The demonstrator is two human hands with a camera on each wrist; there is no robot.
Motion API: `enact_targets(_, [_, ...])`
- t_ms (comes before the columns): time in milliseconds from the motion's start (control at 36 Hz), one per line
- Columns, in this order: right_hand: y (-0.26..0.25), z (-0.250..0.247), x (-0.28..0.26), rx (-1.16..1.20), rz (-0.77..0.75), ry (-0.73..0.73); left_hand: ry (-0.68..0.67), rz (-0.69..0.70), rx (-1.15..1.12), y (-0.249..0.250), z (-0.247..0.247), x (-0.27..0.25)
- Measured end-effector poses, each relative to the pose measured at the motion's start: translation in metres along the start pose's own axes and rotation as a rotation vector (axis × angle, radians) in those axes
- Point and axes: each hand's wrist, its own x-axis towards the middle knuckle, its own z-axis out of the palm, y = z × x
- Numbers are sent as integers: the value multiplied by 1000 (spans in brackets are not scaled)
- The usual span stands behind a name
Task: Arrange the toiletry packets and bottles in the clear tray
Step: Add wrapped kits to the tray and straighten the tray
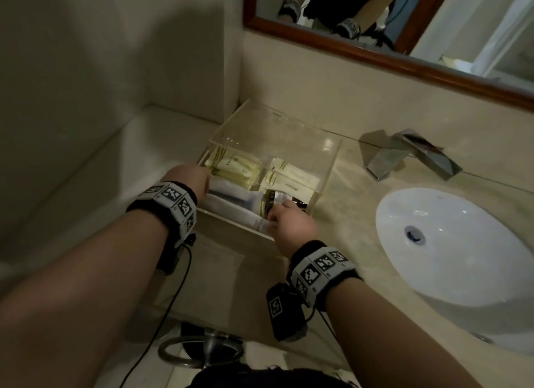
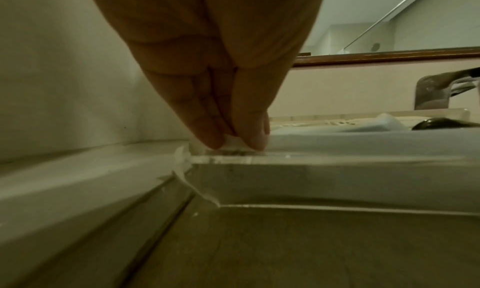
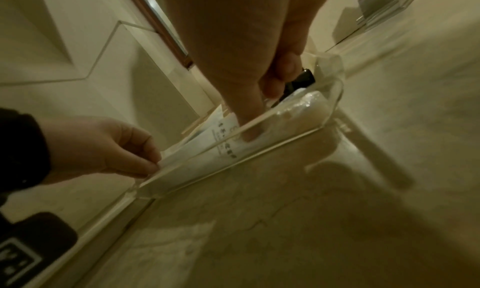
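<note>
The clear acrylic tray (image 1: 326,168) is standing on the beige marble tabletop (image 1: 352,222), in the corner at about 11 o'clock from the white round sink basin (image 1: 450,243). Inside the tray, pale yellow flat packets (image 1: 234,163) are lying at the far left, and cream packets (image 1: 291,176) are lying beside them at 3 o'clock. A long white paper packet (image 1: 231,209) is lying along the near wall of the tray, and a small dark bottle (image 1: 268,204) is lying just behind it.

The left hand (image 1: 192,178) is reaching to the left end of the tray; its fingers (image 2: 207,134) are pinching the end of the long white paper packet at the tray corner. The right hand (image 1: 293,224) is reaching over the near wall, and its fingers (image 3: 249,128) are pressing down on the right part of the same packet, the thumb curled just beside the dark bottle. I cannot tell whether this hand is really gripping the packet or only pushing it.

A chrome square tap (image 1: 410,156) is standing at 12 o'clock from the sink, and a wood-framed mirror (image 1: 375,52) is hanging above it.
</note>
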Motion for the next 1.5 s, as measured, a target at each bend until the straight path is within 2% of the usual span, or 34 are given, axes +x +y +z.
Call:
enact_targets(194, [-11,-6,0,-163,-94,9,-25,52,17,0,2,0])
enact_targets(361, [-15,-11,0,-224,-104,-22,-24,75,110,3,0,0])
enact_targets(556, [-14,-7,3,-195,-67,-1,90,66,152,7,2,4])
enact_targets(833, [-10,-5,-4,-121,-33,55,141,43,222,22,8,0])
enact_targets(1111, [15,-10,-24,-10,-48,150,151,68,182,44,9,-18])
enact_targets(1278, [57,-26,-44,132,2,258,172,105,150,91,-5,-35])
enact_targets(1500, [186,-59,-101,219,179,350,138,314,-24,232,-10,-53])
